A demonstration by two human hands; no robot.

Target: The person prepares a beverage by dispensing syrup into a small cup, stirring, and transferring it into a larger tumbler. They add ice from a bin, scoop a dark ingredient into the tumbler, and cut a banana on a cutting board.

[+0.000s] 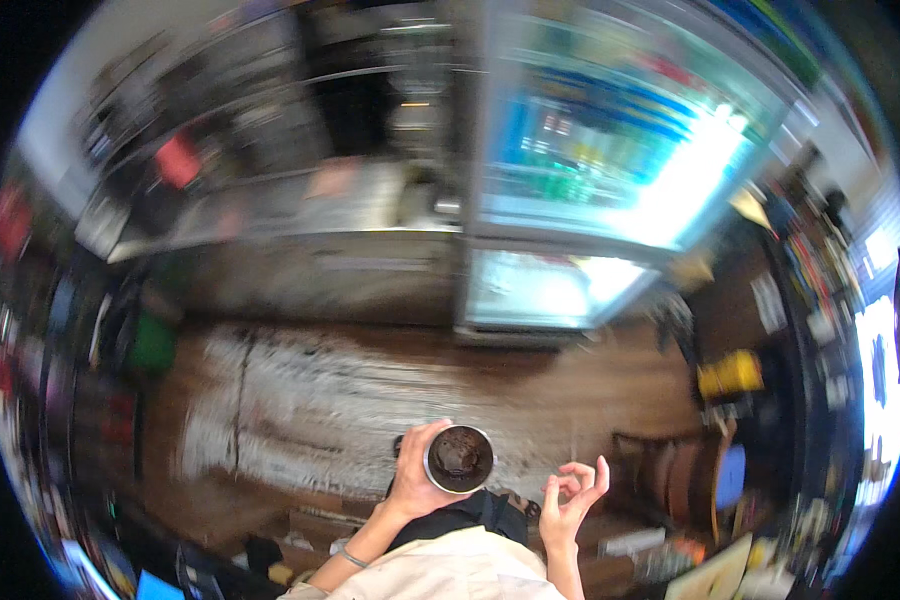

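Note:
A round, pale-rimmed cup with dark brown, ground-like contents is in my left hand, whose fingers wrap its left side. The cup stands out in front of my body, its mouth facing up towards the camera. To the right of it, apart from the cup, my right hand is raised with bent, spread fingers and holds nothing. A metal bangle circles my left wrist. What the dark contents are cannot be told for certain.
A lit glass-door refrigerator with bottles stands ahead. Left of it runs a metal counter. A worn wooden floor lies below. At the right are a wooden chair and a yellow object. Much of the room is motion-blurred.

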